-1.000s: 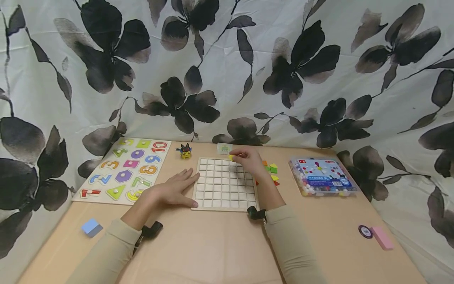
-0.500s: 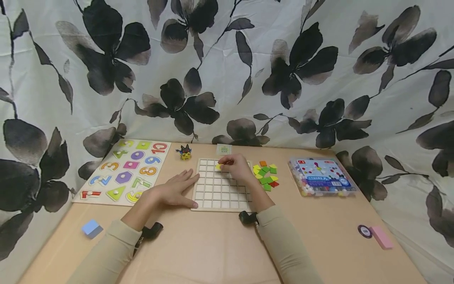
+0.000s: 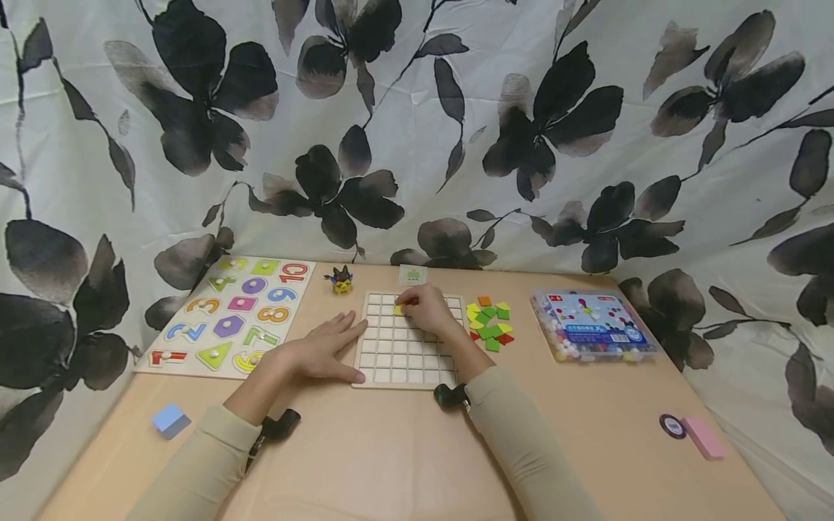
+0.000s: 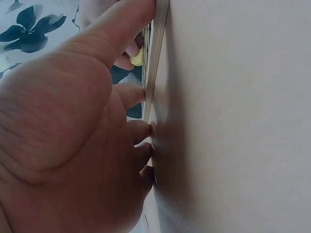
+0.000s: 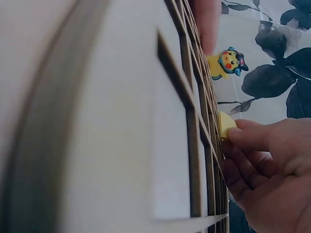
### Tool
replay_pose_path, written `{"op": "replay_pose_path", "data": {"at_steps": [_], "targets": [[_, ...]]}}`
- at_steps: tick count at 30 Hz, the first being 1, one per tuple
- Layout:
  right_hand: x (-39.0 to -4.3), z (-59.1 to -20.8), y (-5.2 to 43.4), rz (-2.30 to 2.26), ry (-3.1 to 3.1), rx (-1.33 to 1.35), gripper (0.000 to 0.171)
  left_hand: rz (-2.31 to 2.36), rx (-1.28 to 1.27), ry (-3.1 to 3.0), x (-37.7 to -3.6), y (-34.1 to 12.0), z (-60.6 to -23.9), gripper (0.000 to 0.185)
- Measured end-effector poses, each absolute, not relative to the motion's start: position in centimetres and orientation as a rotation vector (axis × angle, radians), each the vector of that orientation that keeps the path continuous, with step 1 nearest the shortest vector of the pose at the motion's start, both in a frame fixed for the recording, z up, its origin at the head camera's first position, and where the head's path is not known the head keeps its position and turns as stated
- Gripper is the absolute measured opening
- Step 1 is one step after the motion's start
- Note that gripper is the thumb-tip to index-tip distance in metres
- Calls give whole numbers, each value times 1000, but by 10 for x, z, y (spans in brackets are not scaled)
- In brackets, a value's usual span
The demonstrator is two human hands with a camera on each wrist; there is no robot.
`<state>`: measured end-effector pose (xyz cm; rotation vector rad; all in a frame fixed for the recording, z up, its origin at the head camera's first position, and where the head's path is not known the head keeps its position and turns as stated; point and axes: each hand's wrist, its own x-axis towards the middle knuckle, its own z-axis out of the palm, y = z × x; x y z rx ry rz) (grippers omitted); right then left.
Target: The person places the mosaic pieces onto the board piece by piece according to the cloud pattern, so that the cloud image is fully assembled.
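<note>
1. We're pinching a yellow tile [image 3: 398, 310] w/ our right hand [image 3: 426, 310], over the grid board's [image 3: 399, 362] far rows.
2. Left hand [image 3: 319, 351] is lying flat, fingers straight, bracing the board's edge.
3. Risk: tile's tilting on a divider, probably jamming; pressing harder could be shifting the board.

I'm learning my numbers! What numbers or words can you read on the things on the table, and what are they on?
"10", "3", "2", "1", "6", "9": wooden number pieces on the number puzzle board; its other pieces are too tilted to read for sure.
Plastic box: printed label, too small to read.
Small card behind the grid board: print too blurred to read.
Round dark token: marking too small to read.
</note>
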<state>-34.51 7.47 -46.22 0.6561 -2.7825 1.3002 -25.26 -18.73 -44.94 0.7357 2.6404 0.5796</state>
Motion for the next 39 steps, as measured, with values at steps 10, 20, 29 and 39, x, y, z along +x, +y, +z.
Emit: {"op": "replay_pose_path", "data": {"at_steps": [10, 20, 29, 39], "targets": [[-343, -461, 75, 1184, -2829, 664, 16, 656, 785, 2640, -254, -190, -456, 110], [-337, -437, 90, 1201, -2837, 747, 37, 629, 749, 2639, -253, -191, -451, 109], [-328, -409, 150, 1227, -2658, 757, 40, 586, 748, 2644, -251, -189, -445, 110], [-342, -428, 211, 1333, -2708, 340, 36, 566, 730, 2639, -253, -187, -447, 110]]}}
